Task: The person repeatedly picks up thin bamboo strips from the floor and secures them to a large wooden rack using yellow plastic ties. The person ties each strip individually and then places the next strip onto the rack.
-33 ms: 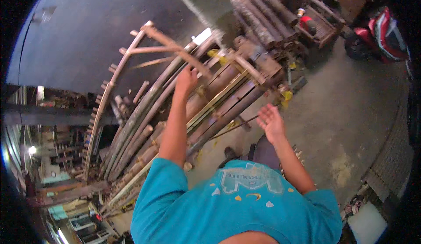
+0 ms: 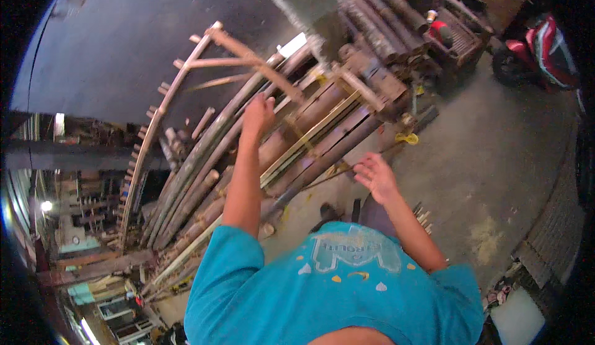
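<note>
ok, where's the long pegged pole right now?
Head view, left of centre: the long pegged pole runs along the outer left side of the round poles, to the left of the person's left hand.

Two hands are seen, one left hand [image 2: 259,114] and one right hand [image 2: 378,179]. One blue shirt [image 2: 334,283] is counted, printed with one crescent moon [image 2: 357,276]. At least three long poles [image 2: 217,129] can be made out, their full number hidden. One brown board [image 2: 257,63] and one curved rail [image 2: 159,121] are shown, at least eight pegs [image 2: 180,64] being borne by the rail. At least three stacked logs [image 2: 365,26], one motorbike [image 2: 550,51] and one round lamp [image 2: 46,206] are also counted.
</note>
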{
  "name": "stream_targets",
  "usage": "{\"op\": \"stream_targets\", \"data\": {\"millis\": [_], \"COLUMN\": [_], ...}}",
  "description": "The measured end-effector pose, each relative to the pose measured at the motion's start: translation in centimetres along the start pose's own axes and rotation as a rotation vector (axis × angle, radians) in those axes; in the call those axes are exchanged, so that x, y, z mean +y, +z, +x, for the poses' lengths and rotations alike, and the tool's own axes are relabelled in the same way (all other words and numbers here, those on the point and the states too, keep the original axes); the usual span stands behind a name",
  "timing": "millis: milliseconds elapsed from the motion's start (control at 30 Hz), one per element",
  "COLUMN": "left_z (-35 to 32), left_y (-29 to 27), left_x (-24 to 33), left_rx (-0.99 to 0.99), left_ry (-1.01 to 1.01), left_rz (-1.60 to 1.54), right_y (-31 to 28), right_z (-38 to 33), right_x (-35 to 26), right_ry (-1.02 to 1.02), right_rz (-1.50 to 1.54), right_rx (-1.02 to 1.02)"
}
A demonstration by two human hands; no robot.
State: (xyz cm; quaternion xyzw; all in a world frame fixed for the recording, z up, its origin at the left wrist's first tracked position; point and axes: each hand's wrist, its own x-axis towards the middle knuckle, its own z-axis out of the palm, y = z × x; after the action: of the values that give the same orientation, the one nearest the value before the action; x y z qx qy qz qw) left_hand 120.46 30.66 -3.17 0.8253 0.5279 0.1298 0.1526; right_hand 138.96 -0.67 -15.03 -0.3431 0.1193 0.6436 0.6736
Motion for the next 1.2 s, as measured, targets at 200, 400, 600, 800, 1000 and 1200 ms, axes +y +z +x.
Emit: {"op": "stream_targets", "data": {"millis": [200,400,600,800,1000,1200], "left_z": [-16.2,-21.3,-23.1,-22.4,-22.3,-13.1], "left_y": [-6.4,-1.0,4.9,-0.2,0.1,-6.0], "left_x": [-11.2,-11.7,-16.9,-12.4,-12.9,-9.3], "left_rx": [-0.501,-0.103,0.224,0.076,0.132,0.156], "left_ry": [-0.275,-0.018,0.078,-0.005,-0.064,-0.019], "left_rz": [0.217,0.015,0.035,-0.236,-0.171,-0.754], "right_y": [8.6,19.1,32.9,30.2,18.7,13.6], "right_z": [-3.0,-0.6,2.9,9.9,-3.4,-1.6], "right_x": [18.7,24.8,22.3,18.5,18.1,21.7], "right_ry": [0.593,-0.706,-0.456,-0.389,-0.283,-0.440], "right_rz": [-0.361,-0.410,-1.967,-1.997,-1.902,-1.644], "right_rx": [-0.437,-0.258,-0.838,-0.651,-1.109,-0.894]}}
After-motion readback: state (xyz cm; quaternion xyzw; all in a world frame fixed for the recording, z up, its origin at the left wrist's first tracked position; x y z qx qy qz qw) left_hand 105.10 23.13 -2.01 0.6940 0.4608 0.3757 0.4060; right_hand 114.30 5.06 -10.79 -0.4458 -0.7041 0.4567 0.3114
